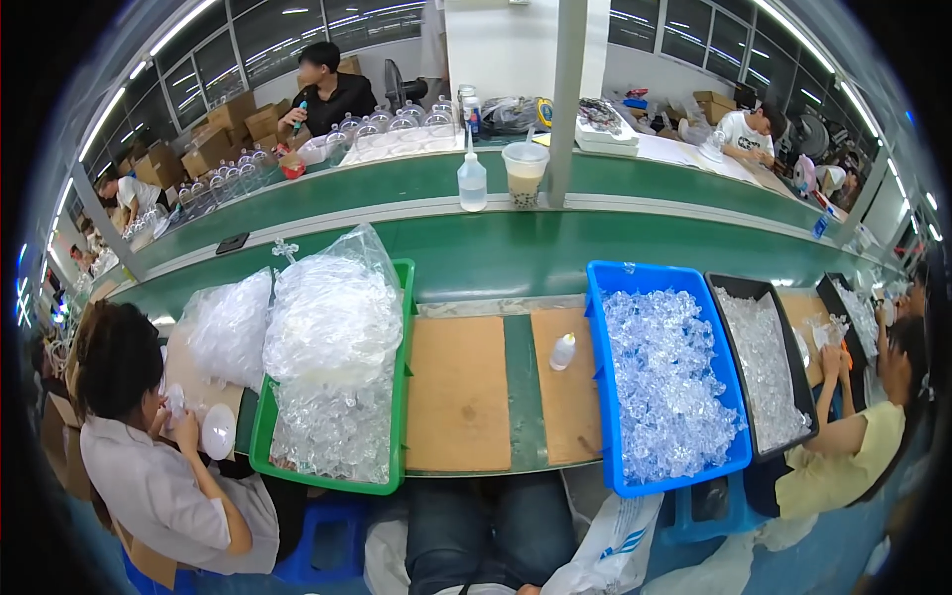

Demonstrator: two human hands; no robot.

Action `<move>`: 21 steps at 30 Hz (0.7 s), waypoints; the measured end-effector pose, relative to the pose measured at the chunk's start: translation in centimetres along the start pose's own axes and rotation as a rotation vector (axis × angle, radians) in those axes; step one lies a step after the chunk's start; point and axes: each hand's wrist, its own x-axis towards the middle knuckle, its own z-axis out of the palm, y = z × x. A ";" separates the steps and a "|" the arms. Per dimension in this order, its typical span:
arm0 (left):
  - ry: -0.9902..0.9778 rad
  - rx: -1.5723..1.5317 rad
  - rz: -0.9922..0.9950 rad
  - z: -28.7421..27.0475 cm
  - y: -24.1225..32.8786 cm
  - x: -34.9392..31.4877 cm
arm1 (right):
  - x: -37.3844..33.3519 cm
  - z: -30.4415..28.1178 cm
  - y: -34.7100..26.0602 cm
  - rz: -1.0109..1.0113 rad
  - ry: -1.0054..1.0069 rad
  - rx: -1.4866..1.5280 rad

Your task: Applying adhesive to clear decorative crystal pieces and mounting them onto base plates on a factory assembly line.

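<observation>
Only a sliver of my right hand (529,590) shows at the bottom edge, beside my lap; its fingers are cut off by the frame. My left hand is out of view. Close to the right hand, a white plastic bag (620,531) with blue stripes hangs by my right thigh. In front of me lie two brown boards (458,397) on the green bench, and a small white dropper bottle (563,352) stands on the right one. A blue crate (598,382) full of clear plastic pieces sits to the right. To the left, a green crate (404,367) holds similar pieces under a large clear bag (332,307).
Black trays (808,397) of clear parts stand farther right. A squeeze bottle (472,183) and a lidded cup (524,177) are on the ledge ahead, beside a metal post (565,109). Co-workers sit close at left (174,476) and right (843,451); others work across the bench.
</observation>
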 end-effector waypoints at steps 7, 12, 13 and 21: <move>-0.044 -0.345 0.045 -0.9 3.5 0.1 | -0.5 -1.2 0.3 0.067 0.010 0.251; -0.108 -0.249 0.017 -1.3 1.7 0.1 | -1.5 -1.4 0.4 0.118 -0.005 0.427; -0.084 -0.256 0.040 -1.5 2.0 -0.1 | -1.7 -1.5 0.5 0.128 -0.009 0.461; -0.055 -0.167 0.054 -1.6 1.1 -1.7 | -6.3 -2.6 3.0 0.243 0.038 0.769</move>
